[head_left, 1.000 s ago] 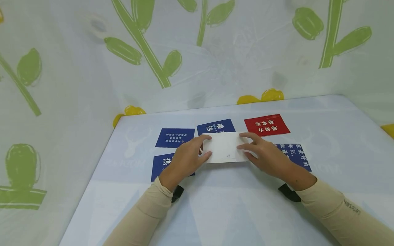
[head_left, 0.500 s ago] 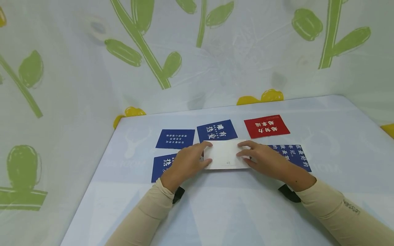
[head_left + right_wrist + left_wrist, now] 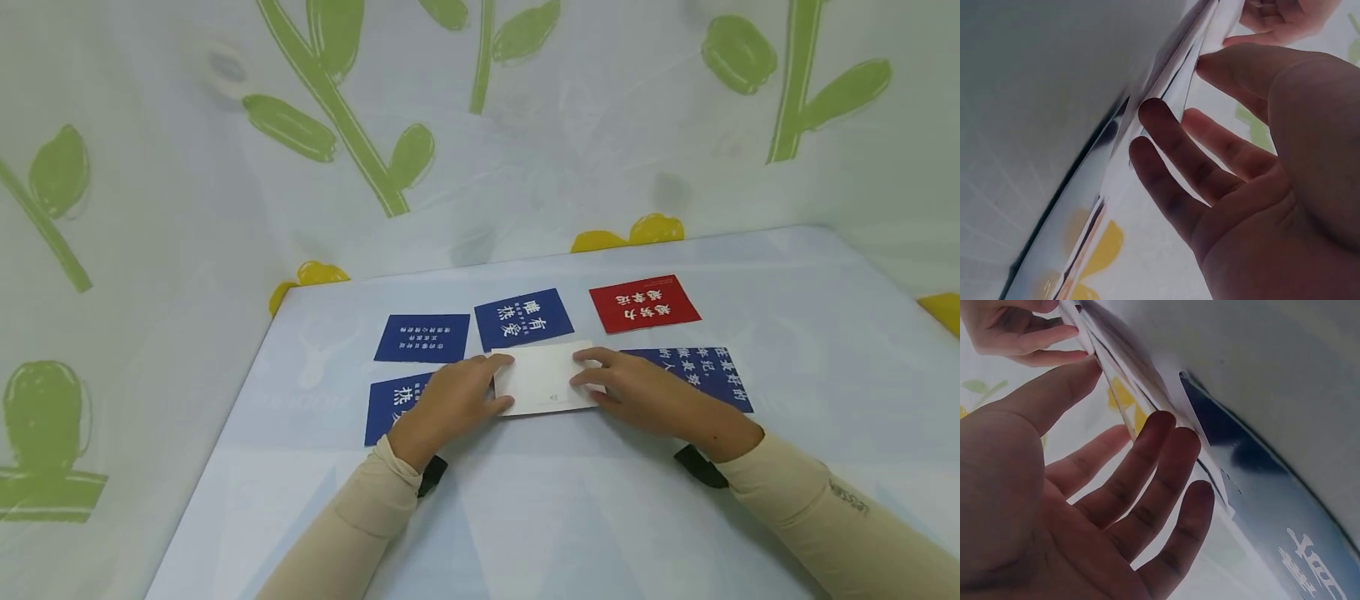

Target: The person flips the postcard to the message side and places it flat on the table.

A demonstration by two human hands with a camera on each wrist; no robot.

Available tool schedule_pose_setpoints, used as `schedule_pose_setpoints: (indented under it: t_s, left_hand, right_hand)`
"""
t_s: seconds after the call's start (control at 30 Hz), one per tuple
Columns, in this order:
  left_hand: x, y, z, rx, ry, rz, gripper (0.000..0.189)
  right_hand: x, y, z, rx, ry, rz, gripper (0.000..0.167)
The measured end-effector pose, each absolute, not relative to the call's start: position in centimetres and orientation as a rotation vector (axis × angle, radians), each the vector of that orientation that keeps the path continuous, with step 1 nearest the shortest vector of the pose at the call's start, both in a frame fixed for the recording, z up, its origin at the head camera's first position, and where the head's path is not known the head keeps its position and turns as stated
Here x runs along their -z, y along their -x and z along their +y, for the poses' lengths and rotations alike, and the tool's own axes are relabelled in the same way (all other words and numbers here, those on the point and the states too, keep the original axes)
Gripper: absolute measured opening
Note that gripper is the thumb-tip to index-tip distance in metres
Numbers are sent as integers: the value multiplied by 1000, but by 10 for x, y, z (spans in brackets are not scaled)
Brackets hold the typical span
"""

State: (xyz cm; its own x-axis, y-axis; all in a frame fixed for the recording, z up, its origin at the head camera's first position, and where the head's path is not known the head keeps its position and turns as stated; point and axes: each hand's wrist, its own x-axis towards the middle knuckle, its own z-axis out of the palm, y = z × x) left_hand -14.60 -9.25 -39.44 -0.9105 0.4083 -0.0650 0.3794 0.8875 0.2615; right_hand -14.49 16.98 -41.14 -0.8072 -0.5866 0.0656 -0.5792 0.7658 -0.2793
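Both hands hold a small stack of cards [image 3: 536, 379] by its short ends, low over the middle of the table, the white back uppermost. My left hand [image 3: 453, 396] grips the left end, thumb at the near corner and fingers toward the far side. The right hand [image 3: 645, 392] has the opposite end, with its fingertips lying over the white face. Thin gaps between layers show along the stack's edge [image 3: 1179, 81] in the right wrist view. Blue printed cards lie on both sides, one [image 3: 393, 408] partly behind the left hand, another [image 3: 708, 379] beyond the right.
Farther back on the pale table [image 3: 570, 517] lie a blue card [image 3: 422, 337], a second blue card [image 3: 523, 318] and a red card [image 3: 645, 304], all with white characters. A leaf-patterned cloth [image 3: 555, 175] rises behind the table's back edge.
Both hands have brought the stack down and slightly nearer the body, mostly in the first half second. The blue card behind it now shows almost whole. The other cards lie where they were.
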Motion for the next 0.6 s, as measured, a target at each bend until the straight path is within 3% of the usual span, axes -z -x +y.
schedule_pose_setpoints:
  t_s: [0.6]
  left_hand:
    - [398,148,-93,-292,-636,2913,63]
  right_hand:
    - [411,144,169,354,1008,2895,37]
